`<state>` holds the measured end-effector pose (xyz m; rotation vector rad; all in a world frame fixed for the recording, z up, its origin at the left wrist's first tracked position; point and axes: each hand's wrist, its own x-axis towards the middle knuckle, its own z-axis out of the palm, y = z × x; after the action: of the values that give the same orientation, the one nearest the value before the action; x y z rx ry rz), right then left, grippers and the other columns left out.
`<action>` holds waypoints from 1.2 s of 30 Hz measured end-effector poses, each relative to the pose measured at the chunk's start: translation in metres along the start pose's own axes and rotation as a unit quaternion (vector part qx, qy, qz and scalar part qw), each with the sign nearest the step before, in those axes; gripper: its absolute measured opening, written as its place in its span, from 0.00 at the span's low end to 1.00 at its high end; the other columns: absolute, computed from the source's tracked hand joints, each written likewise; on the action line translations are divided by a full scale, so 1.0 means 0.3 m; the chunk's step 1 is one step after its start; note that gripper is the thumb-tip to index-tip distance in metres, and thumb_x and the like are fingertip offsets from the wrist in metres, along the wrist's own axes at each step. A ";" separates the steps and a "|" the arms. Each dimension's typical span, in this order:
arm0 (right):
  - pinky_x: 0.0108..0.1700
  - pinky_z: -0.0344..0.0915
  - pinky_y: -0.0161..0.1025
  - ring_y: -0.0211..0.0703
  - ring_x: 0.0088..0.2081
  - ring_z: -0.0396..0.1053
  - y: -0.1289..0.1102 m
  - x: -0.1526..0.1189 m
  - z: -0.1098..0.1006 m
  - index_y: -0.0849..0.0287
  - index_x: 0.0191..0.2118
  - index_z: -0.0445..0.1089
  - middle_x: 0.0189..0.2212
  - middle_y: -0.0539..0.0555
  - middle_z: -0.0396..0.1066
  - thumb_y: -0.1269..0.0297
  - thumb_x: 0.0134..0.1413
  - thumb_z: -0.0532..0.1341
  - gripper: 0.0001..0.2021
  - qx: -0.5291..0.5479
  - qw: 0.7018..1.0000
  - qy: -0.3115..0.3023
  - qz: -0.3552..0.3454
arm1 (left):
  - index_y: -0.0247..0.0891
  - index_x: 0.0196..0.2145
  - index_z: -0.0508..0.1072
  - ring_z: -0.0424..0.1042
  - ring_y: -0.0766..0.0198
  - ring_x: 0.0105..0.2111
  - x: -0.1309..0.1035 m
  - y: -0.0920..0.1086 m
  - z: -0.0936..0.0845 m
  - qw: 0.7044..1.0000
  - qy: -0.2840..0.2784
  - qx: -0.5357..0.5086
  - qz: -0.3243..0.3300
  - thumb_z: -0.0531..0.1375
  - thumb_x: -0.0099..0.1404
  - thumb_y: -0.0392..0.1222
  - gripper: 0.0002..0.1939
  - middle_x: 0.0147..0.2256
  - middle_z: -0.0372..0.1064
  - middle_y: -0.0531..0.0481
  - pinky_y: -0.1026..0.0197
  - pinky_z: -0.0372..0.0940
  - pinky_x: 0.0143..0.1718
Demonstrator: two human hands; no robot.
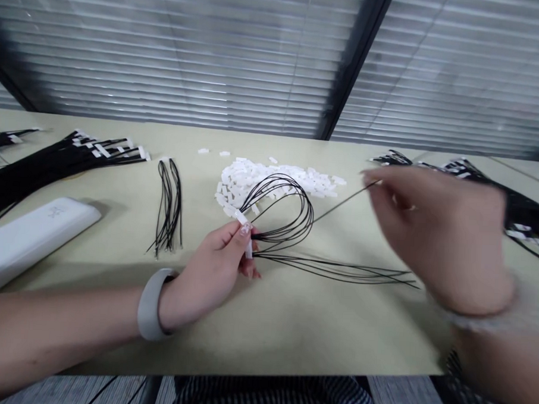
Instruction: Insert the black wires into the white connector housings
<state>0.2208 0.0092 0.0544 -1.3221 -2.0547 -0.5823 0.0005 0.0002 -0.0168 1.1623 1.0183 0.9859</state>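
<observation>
My left hand (217, 256), with a grey band at its wrist, pinches a white plastic connector piece (248, 249) from which a bundle of thin black wires (304, 224) runs. Several wires curl up into a loop above the fingers, and others trail straight to the right over the table. Raised at the right, my blurred right hand (442, 233) has its thumb and finger closed on one thin black wire (345, 200), drawn taut towards the loop. Behind the loop spreads a heap of small white connector pieces (292, 179).
Two small wire bundles (169, 203) lie left of centre. Larger black wire bundles (48, 162) with white ends rest at the far left, near a long white box-like object (40, 236). More wire bundles (530, 207) are at the right. Window blinds (191, 55) rise behind the table (290, 334).
</observation>
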 end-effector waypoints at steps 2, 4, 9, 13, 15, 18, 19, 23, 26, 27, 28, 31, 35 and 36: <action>0.37 0.62 0.41 0.41 0.39 0.66 0.009 0.016 -0.018 0.59 0.44 0.65 0.38 0.57 0.67 0.68 0.52 0.53 0.13 0.197 0.972 0.081 0.101 | 0.36 0.32 0.63 0.61 0.74 0.19 -0.001 0.000 0.002 1.000 -0.005 0.003 -0.001 0.49 0.63 0.48 0.13 0.26 0.59 0.55 0.65 0.62 0.25; 0.41 0.63 0.42 0.40 0.42 0.65 -0.003 0.027 -0.031 0.57 0.44 0.65 0.45 0.56 0.63 0.66 0.54 0.51 0.12 0.415 0.885 0.116 0.177 | 0.36 0.33 0.64 0.61 0.74 0.19 -0.003 -0.002 0.003 1.000 -0.011 0.013 -0.001 0.49 0.62 0.49 0.13 0.27 0.60 0.55 0.65 0.62 0.24; 0.22 0.58 0.30 0.32 0.30 0.66 -0.072 0.012 -0.023 0.47 0.56 0.48 0.40 0.53 0.65 0.71 0.52 0.54 0.26 0.477 0.866 0.027 0.146 | 0.35 0.33 0.64 0.60 0.74 0.18 -0.009 -0.002 0.006 0.999 -0.017 0.037 0.002 0.49 0.62 0.49 0.14 0.26 0.60 0.54 0.64 0.63 0.24; 0.29 0.60 0.29 0.29 0.27 0.63 -0.114 -0.016 0.019 0.56 0.41 0.62 0.26 0.47 0.67 0.71 0.52 0.53 0.10 0.306 0.942 -0.142 0.003 | 0.35 0.33 0.64 0.61 0.74 0.18 -0.014 0.005 0.007 0.997 -0.038 0.067 0.010 0.48 0.62 0.49 0.14 0.27 0.60 0.54 0.66 0.62 0.23; 0.29 0.57 0.29 0.29 0.27 0.61 -0.127 -0.023 0.034 0.59 0.31 0.65 0.25 0.47 0.65 0.70 0.53 0.52 0.06 0.226 0.957 -0.179 -0.041 | 0.36 0.33 0.64 0.62 0.74 0.19 -0.017 0.010 0.008 0.996 -0.050 0.078 0.014 0.48 0.63 0.48 0.13 0.27 0.60 0.55 0.67 0.61 0.23; 0.30 0.56 0.31 0.31 0.28 0.59 -0.138 -0.026 0.044 0.61 0.30 0.65 0.25 0.49 0.64 0.68 0.54 0.50 0.08 0.185 0.963 -0.190 -0.055 | 0.36 0.32 0.64 0.62 0.74 0.20 -0.022 0.018 0.012 0.994 -0.060 0.091 0.019 0.48 0.63 0.48 0.12 0.26 0.60 0.55 0.68 0.61 0.23; 0.31 0.56 0.31 0.32 0.28 0.59 -0.141 -0.027 0.045 0.62 0.30 0.65 0.25 0.50 0.63 0.68 0.54 0.50 0.08 0.179 0.964 -0.188 -0.053 | 0.36 0.32 0.64 0.62 0.73 0.20 -0.024 0.021 0.014 0.993 -0.062 0.097 0.018 0.48 0.63 0.47 0.12 0.26 0.60 0.55 0.68 0.61 0.23; 0.32 0.55 0.31 0.32 0.29 0.59 -0.150 -0.031 0.049 0.62 0.31 0.65 0.25 0.50 0.63 0.71 0.53 0.50 0.08 0.159 0.965 -0.202 -0.052 | 0.36 0.33 0.64 0.62 0.72 0.20 -0.030 0.023 0.018 0.990 -0.059 0.124 0.014 0.48 0.63 0.47 0.13 0.26 0.62 0.54 0.68 0.60 0.21; 0.31 0.54 0.31 0.32 0.28 0.59 -0.155 -0.033 0.053 0.62 0.29 0.65 0.24 0.51 0.63 0.71 0.52 0.50 0.08 0.144 0.965 -0.210 -0.069 | 0.36 0.32 0.64 0.62 0.72 0.20 -0.032 0.018 0.017 0.989 -0.063 0.130 0.016 0.47 0.63 0.47 0.13 0.27 0.63 0.53 0.68 0.60 0.21; 0.30 0.53 0.31 0.32 0.28 0.58 -0.156 -0.034 0.053 0.63 0.29 0.64 0.23 0.51 0.63 0.71 0.52 0.49 0.08 0.138 0.966 -0.208 -0.073 | 0.36 0.32 0.64 0.62 0.72 0.20 -0.031 0.016 0.016 0.989 -0.066 0.135 0.017 0.47 0.63 0.47 0.13 0.27 0.63 0.53 0.68 0.59 0.21; 0.30 0.52 0.32 0.32 0.27 0.58 -0.158 -0.034 0.054 0.62 0.28 0.64 0.23 0.51 0.62 0.70 0.53 0.49 0.08 0.132 0.967 -0.207 -0.075 | 0.36 0.33 0.64 0.62 0.71 0.20 -0.031 0.015 0.016 0.987 -0.068 0.142 0.020 0.47 0.63 0.47 0.13 0.26 0.63 0.53 0.68 0.59 0.21; 0.30 0.51 0.33 0.33 0.27 0.58 -0.161 -0.035 0.057 0.62 0.28 0.64 0.23 0.50 0.62 0.69 0.53 0.49 0.09 0.112 0.968 -0.211 -0.078 | 0.36 0.32 0.65 0.62 0.70 0.20 -0.032 0.015 0.016 0.982 -0.070 0.171 0.032 0.47 0.63 0.47 0.13 0.23 0.61 0.54 0.67 0.59 0.22; 0.30 0.52 0.34 0.34 0.28 0.60 -0.175 -0.043 0.076 0.61 0.30 0.64 0.25 0.50 0.64 0.68 0.53 0.48 0.09 0.112 0.968 -0.208 -0.081 | 0.36 0.30 0.64 0.61 0.71 0.19 -0.036 0.022 0.020 0.979 -0.074 0.186 0.028 0.46 0.64 0.47 0.14 0.21 0.61 0.55 0.69 0.58 0.20; 0.31 0.53 0.34 0.34 0.29 0.60 -0.181 -0.044 0.080 0.61 0.30 0.64 0.25 0.50 0.64 0.68 0.54 0.48 0.09 0.118 0.968 -0.207 -0.079 | 0.36 0.30 0.64 0.61 0.71 0.19 -0.037 0.023 0.021 0.979 -0.076 0.189 0.028 0.46 0.64 0.47 0.14 0.20 0.61 0.55 0.69 0.58 0.20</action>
<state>0.1690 -0.0053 0.0263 -1.2200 -2.4941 -0.1202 0.0033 -0.0111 -0.0081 1.5634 1.0812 0.7502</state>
